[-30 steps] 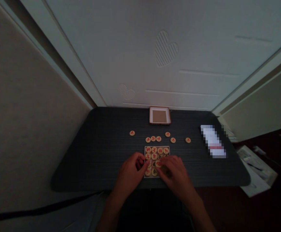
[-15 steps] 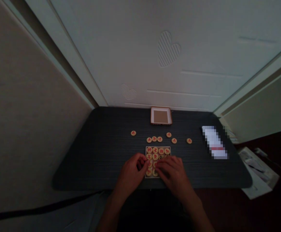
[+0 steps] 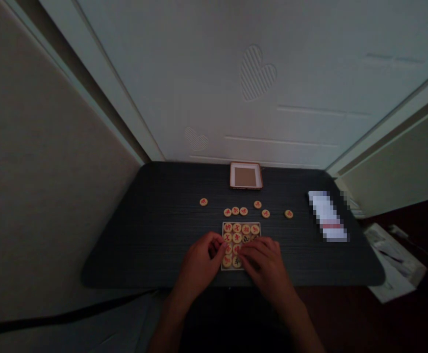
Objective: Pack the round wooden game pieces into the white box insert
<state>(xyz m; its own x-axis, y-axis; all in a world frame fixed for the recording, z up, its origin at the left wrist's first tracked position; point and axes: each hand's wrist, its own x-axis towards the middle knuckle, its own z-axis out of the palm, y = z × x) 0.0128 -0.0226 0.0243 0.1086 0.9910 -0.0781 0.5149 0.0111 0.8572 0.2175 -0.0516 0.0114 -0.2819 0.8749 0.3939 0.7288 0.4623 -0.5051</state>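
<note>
A shallow square box [image 3: 223,226] near the table's front edge holds several round wooden chess pieces with red and black characters. My left hand [image 3: 200,267] rests at the box's left edge, its fingers curled against the pieces there. My right hand [image 3: 265,267] lies over the box's lower right part, fingers bent down onto the pieces and hiding them. Whether either hand grips a piece is hidden. Several loose pieces [image 3: 235,211] lie on the dark table [image 3: 147,235] just beyond the box.
The box lid [image 3: 245,176] sits at the table's far edge against a white door. A blurred white packet [image 3: 327,216] lies at the right. Single pieces lie at the left [image 3: 203,202] and right [image 3: 289,214]. Papers [image 3: 393,260] are on the floor beyond the right edge.
My right hand has slid a little to the left over the pieces in the box. The left hand has stayed at the box's left edge.
</note>
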